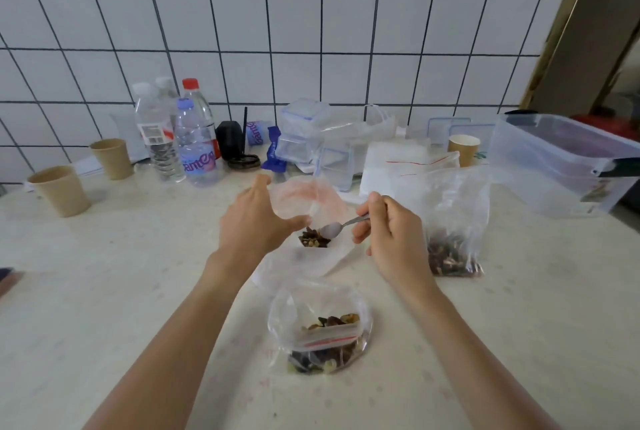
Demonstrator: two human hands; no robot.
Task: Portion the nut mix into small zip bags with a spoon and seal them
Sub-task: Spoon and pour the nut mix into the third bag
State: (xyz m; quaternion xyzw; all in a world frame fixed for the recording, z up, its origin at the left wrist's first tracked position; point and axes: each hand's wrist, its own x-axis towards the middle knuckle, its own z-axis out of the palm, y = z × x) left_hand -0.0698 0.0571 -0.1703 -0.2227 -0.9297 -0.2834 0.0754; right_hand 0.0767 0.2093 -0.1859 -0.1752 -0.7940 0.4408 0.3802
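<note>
1. Nearest on the surface, a small zip bag is found lying flat with nut mix inside. Its red-lined strip appears folded across the middle; whether it is pressed closed cannot be told.

2. Beyond it, a second small zip bag is held open by the left hand, with the thumb at the near lip and the fingers curled round the far side of the mouth. A small heap of nut mix is seen at its bottom.

3. A metal spoon is pinched at the handle by the fingers of the right hand. The bowl is placed inside the bag mouth, just above the heap, and looks emptied or nearly so.

4. Step in hand is judged to be filling of the second bag. Further scoops are likely required before sealing.

5. The supply, a larger clear bag of nut mix, stands just to the right of the right hand. The next move calls for the spoon to be drawn out without snagging the film, then carried right.

6. Farther back, paper cups, water bottles, stacked clip-lid boxes, a pile of unused zip bags and a large clear tub are noted along the tiled wall. None of these obstructs the spoon's path.
</note>
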